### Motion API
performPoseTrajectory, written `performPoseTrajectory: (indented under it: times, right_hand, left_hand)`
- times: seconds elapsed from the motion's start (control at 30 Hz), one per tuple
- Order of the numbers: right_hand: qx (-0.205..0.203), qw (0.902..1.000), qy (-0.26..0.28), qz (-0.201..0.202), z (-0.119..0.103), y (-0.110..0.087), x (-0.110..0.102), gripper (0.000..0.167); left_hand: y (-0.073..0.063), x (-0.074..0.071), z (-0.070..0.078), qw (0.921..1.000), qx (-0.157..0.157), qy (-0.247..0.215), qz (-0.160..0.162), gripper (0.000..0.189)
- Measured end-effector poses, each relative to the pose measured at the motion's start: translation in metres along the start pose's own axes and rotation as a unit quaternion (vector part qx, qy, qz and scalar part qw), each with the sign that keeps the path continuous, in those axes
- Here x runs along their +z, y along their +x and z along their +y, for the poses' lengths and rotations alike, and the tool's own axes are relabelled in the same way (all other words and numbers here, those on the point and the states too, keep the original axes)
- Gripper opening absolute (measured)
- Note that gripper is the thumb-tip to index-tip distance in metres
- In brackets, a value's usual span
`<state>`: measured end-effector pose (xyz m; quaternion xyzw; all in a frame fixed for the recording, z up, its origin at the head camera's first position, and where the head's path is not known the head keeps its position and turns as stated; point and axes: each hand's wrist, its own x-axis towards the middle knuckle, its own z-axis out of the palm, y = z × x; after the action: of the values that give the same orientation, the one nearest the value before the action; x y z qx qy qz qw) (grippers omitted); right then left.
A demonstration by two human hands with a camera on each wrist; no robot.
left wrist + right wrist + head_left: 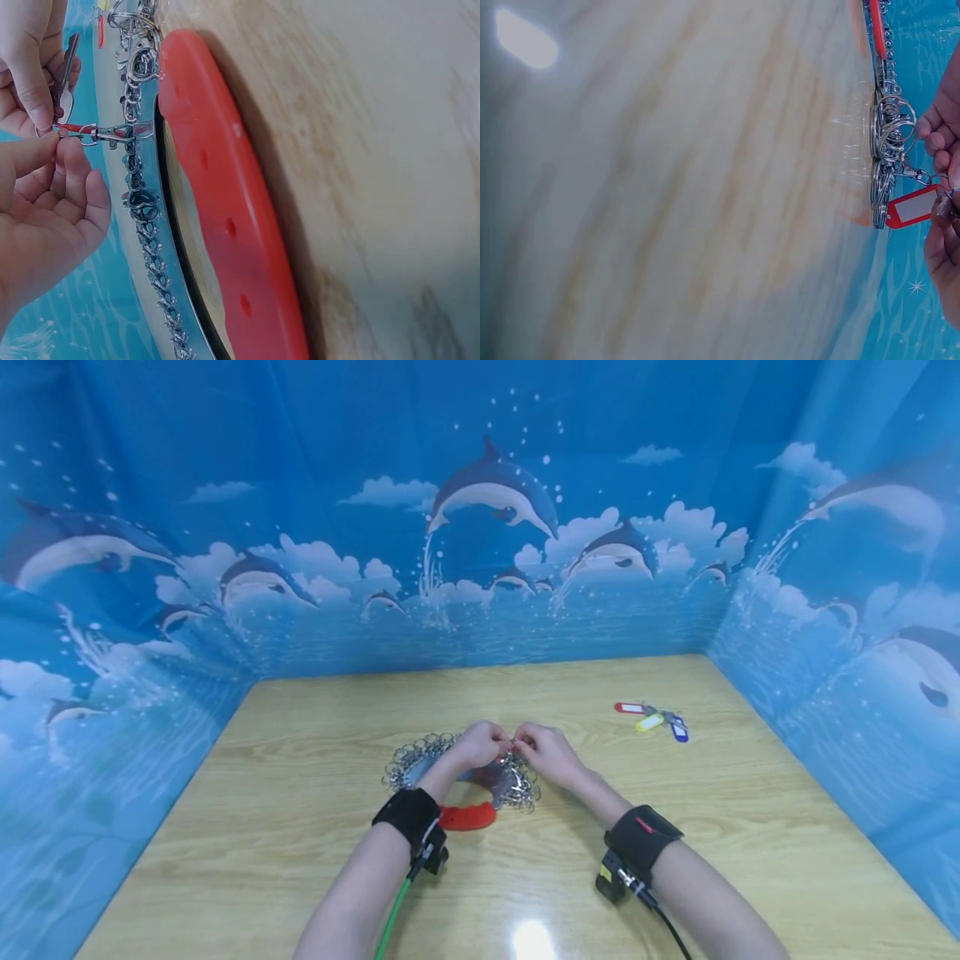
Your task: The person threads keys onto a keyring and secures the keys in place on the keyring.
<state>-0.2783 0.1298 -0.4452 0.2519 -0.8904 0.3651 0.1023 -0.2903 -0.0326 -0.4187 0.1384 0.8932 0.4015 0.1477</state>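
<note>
A round metal key holder with a red handle (pixel 225 217) lies on the table, its rim lined with snap hooks and split rings (pixel 894 131). Over its far right side, my left hand (pixel 480 744) and right hand (pixel 547 752) meet. The left fingers pinch a small ring (pixel 64 133) joined to one of the snap hooks (pixel 112 133). A key (pixel 67 79) is pinched between my right thumb and fingers, close to that ring. From the same spot hangs a red key tag (pixel 913 207) with a white label. Fingers partly hide the ring.
Toward the back right of the wooden table (pixel 300 877) lie a red tag (pixel 628 707), a yellow tag (pixel 649 723) and a blue tag (pixel 679 729), with keys among them. A blue dolphin-print curtain (pixel 480 635) stands along the table's back and sides.
</note>
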Motion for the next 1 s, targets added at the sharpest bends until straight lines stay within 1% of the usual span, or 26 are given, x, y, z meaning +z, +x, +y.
performPoseTrajectory:
  times: [0.07,0.17,0.23,0.3,0.43,0.47,0.57,0.67,0.73,0.87,1.0]
  right_hand:
    - [-0.014,0.9998,-0.011,-0.001,0.0000,0.0003,0.0001,0.005]
    - [-0.036,0.9988,-0.032,-0.008,-0.0014,0.0000,-0.0003,0.005]
    - [-0.037,0.9986,-0.036,-0.012,-0.0023,-0.0003,-0.0004,0.004]
    - [-0.016,0.9994,-0.028,-0.010,-0.0031,-0.0006,-0.0004,0.003]
    - [0.045,0.9990,0.006,-0.001,-0.0017,-0.0016,-0.0003,0.004]
    - [0.054,0.9985,0.007,0.001,-0.0006,-0.0016,-0.0001,0.004]
    - [0.065,0.9979,0.003,-0.001,0.0024,-0.0016,-0.0002,0.004]
    - [0.060,0.9982,-0.004,-0.006,0.0038,-0.0011,-0.0013,0.004]
    - [0.054,0.9985,-0.003,-0.010,0.0031,-0.0011,-0.0025,0.004]
    - [0.040,0.9991,-0.006,-0.016,0.0011,-0.0007,-0.0036,0.005]
    - [0.029,0.9993,-0.020,-0.012,-0.0004,0.0005,-0.0031,0.005]
  left_hand:
    - [0.0002,-0.0003,0.0008,1.0000,-0.003,-0.005,0.001,0.018]
    - [0.0006,0.0002,0.0012,0.9995,-0.014,-0.028,0.000,0.015]
    - [0.0008,0.0008,0.0010,0.9989,-0.019,-0.042,0.000,0.015]
    - [0.0002,0.0019,0.0000,0.9986,-0.016,-0.050,0.003,0.015]
    - [-0.0024,0.0056,-0.0037,0.9990,0.004,-0.044,-0.006,0.014]
    - [-0.0030,0.0065,-0.0044,0.9990,0.007,-0.044,-0.008,0.014]
    - [-0.0030,0.0083,-0.0058,0.9987,0.013,-0.049,-0.012,0.014]
    - [-0.0003,0.0089,-0.0066,0.9988,0.017,-0.047,0.000,0.014]
    - [0.0013,0.0087,-0.0072,0.9988,0.014,-0.046,0.005,0.014]
    - [0.0026,0.0071,-0.0062,0.9986,-0.009,-0.051,0.010,0.014]
    - [0.0027,0.0042,-0.0025,0.9984,-0.022,-0.050,0.016,0.013]
